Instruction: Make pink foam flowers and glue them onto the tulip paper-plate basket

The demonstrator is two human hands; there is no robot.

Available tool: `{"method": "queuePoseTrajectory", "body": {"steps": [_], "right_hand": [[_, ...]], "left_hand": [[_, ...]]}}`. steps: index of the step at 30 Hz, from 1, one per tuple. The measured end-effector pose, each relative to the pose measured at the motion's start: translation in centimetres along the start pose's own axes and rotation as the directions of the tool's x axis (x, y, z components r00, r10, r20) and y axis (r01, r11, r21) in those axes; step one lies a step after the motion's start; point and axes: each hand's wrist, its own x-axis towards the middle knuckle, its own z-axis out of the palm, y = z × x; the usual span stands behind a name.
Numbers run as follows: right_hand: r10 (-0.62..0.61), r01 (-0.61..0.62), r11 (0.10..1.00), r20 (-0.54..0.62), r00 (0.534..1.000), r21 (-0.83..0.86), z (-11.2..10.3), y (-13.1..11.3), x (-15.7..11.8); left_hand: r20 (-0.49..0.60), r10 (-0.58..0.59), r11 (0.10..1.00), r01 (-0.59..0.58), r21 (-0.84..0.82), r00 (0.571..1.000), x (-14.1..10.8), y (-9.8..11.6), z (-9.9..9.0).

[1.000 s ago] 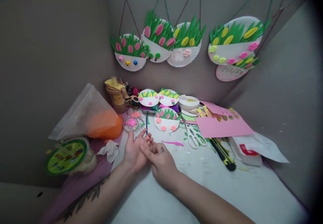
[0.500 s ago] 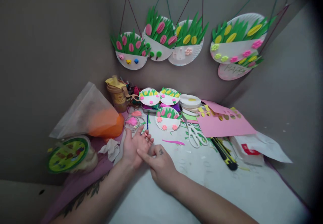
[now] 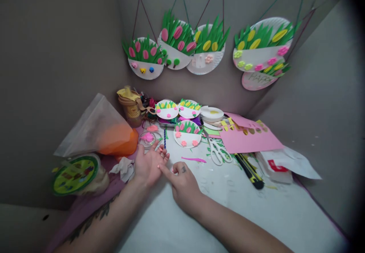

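Observation:
Palm up above the table, my left hand (image 3: pixel 149 165) is open with its fingers loosely curled. Small pink bits (image 3: pixel 161 150) show by its fingers. My right hand (image 3: pixel 184 184) points its index finger at the left palm, where a tiny pink speck (image 3: pixel 159 166) shows at the fingertip. The other right fingers are curled in, and what they hold, if anything, is hidden. Beyond my hands lie a pink modelling tool (image 3: pixel 194 159), a dark blue twisted stick (image 3: pixel 164 139) and a pink lump (image 3: pixel 148 137) inside a ring. A decorated paper plate (image 3: pixel 187 139) with pink flowers lies nearby.
White scissors (image 3: pixel 218 152), a black-and-yellow cutter (image 3: pixel 251 173) and pink paper (image 3: pixel 251 140) lie right. Left are an orange-filled bag (image 3: pixel 116 140), a green-lidded tub (image 3: pixel 75 175) and crumpled tissue (image 3: pixel 124 168). Decorated plates (image 3: pixel 146 68) hang on the wall behind a brown cup (image 3: pixel 131 110).
The view has shifted slightly. My right index fingertip has moved a little off the left palm's heel toward its middle, and a pink speck now shows there.

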Motion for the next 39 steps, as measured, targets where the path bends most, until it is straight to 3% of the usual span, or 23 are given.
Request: {"method": "queuePoseTrajectory", "body": {"steps": [5, 9, 13, 16, 18, 23, 27, 32, 36, 39], "right_hand": [[0.020, -0.019, 1.000, -0.022, 1.000, 0.015, 0.24, -0.34, -0.04], [0.035, -0.035, 0.999, 0.003, 0.999, -0.010, 0.37, -0.40, -0.15], [0.017, -0.016, 0.999, -0.003, 1.000, 0.029, 0.40, -0.41, -0.15], [0.057, -0.057, 0.998, 0.009, 0.998, 0.008, 0.34, -0.41, -0.17], [0.043, -0.043, 0.999, 0.037, 0.998, 0.005, 0.32, -0.51, -0.20], [0.024, -0.024, 1.000, 0.000, 1.000, 0.013, 0.39, -0.69, -0.08], [0.015, -0.013, 0.999, 0.034, 0.999, -0.050, 0.33, -0.89, -0.20], [0.010, -0.009, 0.997, 0.018, 1.000, -0.073, 0.19, -0.98, -0.14], [-0.012, 0.013, 0.997, 0.007, 1.000, -0.075, 0.15, -0.95, -0.29], [-0.041, 0.040, 0.998, -0.019, 0.999, -0.051, 0.24, -0.95, -0.31]], "left_hand": [[0.020, -0.054, 0.999, 0.054, -0.005, 0.998, -0.15, -0.12, 0.04], [0.019, 0.010, 1.000, -0.010, -0.023, 1.000, -0.02, 0.02, -0.08], [0.040, -0.056, 0.998, 0.057, -0.022, 0.998, 0.03, 0.03, -0.18], [0.032, -0.025, 0.999, 0.026, -0.024, 0.999, 0.04, 0.16, -0.11], [0.018, 0.008, 0.999, -0.008, -0.037, 1.000, 0.05, 0.22, -0.07], [0.031, -0.065, 0.997, 0.066, -0.034, 0.997, -0.05, 0.08, -0.13], [0.016, -0.008, 0.999, 0.009, -0.051, 1.000, -0.01, 0.23, -0.11], [0.042, -0.060, 0.997, 0.061, -0.046, 0.997, -0.01, 0.18, -0.11], [0.026, -0.013, 0.998, 0.015, -0.065, 1.000, -0.02, 0.17, -0.19], [0.037, -0.067, 0.996, 0.069, -0.061, 0.997, -0.04, 0.05, -0.23]]}}
